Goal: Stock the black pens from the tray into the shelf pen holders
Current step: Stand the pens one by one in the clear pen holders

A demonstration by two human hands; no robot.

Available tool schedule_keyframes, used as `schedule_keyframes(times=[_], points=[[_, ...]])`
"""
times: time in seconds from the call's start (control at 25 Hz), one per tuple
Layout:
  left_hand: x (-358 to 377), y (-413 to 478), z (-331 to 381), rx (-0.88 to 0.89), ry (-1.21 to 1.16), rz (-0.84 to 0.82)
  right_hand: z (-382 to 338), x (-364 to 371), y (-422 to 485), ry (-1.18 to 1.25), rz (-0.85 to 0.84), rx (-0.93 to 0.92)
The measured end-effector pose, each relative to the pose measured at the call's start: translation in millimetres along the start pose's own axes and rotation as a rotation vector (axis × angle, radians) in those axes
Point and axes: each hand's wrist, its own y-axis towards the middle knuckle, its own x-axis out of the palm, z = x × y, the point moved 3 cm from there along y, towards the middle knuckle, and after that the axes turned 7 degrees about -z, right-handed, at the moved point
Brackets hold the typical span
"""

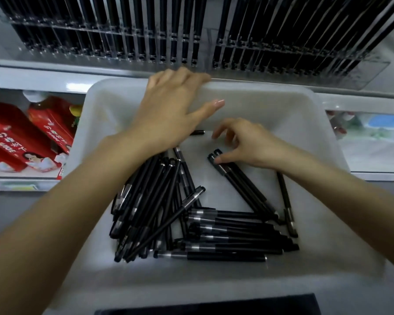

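Right hand (243, 144) over black pens (232, 235) in white tray (323, 137)
Likely light, stiff, slick; pinch mid-barrel. It is spread, holding nothing; left hand (175, 105) grips the tray's far rim.

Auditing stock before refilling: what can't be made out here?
Head view:
- Pen holders: tops cut off by the upper edge; free slots unclear.
- Lone pen: mostly hidden under the left hand.
- Pen pile: overlapping, uncountable.
- Dark object: cut off by the bottom edge.

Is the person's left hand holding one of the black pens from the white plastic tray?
No, the left hand grips the far rim of the white plastic tray, while the black pens lie on its floor.
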Motion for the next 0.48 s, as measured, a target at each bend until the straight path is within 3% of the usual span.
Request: schedule_keyframes(times=[0.48], points=[[3,4,0,0.0,0.013,-0.016,-3,15,13,0.092,-0.059,0.008]])
